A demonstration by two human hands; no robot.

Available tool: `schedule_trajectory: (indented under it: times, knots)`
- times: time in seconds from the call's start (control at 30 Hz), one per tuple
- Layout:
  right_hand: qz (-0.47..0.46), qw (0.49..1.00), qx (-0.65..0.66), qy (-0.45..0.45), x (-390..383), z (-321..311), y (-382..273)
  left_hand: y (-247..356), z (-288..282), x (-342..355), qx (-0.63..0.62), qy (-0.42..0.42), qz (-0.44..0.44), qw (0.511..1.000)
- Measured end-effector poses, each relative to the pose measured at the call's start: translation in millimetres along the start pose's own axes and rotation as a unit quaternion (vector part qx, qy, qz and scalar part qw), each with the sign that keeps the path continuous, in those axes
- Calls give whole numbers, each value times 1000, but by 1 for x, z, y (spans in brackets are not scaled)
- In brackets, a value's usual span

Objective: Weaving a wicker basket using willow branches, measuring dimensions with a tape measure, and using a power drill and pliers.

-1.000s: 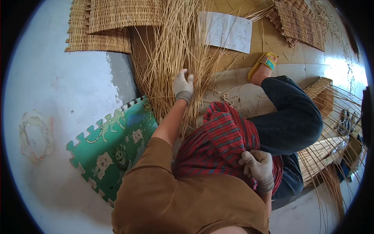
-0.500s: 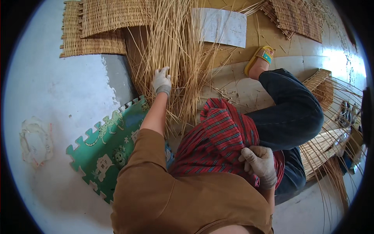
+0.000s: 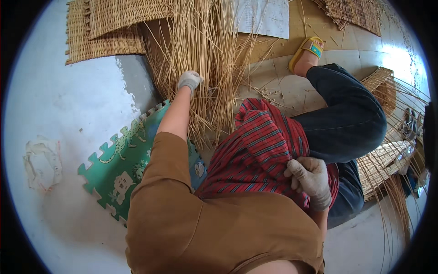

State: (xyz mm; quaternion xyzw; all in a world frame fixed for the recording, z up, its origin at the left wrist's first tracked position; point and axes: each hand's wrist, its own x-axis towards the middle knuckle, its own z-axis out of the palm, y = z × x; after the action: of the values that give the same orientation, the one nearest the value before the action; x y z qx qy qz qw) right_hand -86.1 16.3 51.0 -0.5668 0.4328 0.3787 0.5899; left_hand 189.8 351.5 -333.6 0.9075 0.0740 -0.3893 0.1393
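My left hand (image 3: 190, 80), in a pale work glove, reaches forward to a big loose pile of thin wicker rods (image 3: 198, 41). Its fingers are curled in among the rods and look closed on some of them; the fingertips are partly hidden. My right hand (image 3: 311, 179), also gloved, rests over my lap against the red plaid cloth (image 3: 264, 141). Its fingers are bent inward and pressed together, and whatever they may hold is hidden.
Woven wicker panels (image 3: 130, 18) lie at the far left, another panel (image 3: 353, 13) at far right. A printed sheet (image 3: 262, 18) lies beside the rods. Green foam mat (image 3: 109, 178) is at left. An unfinished wicker piece (image 3: 382, 89) with long loose rods stands right, beyond my bent leg.
My left hand has gone from spread fingers to curled ones on the rods. The view has tilted slightly, and my right hand stays over the lap with its fingers bent.
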Motion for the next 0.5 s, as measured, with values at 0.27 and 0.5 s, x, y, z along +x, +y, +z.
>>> schedule_trajectory:
  times: [0.27,0.5]
  knots:
    - [-4,1000,-4,7,0,-1,2,-13,-6,-16,-195,-97,-48,975]
    - [-2,1000,3,4,-1,-1,2,-23,-18,-15,-375,-54,52,924]
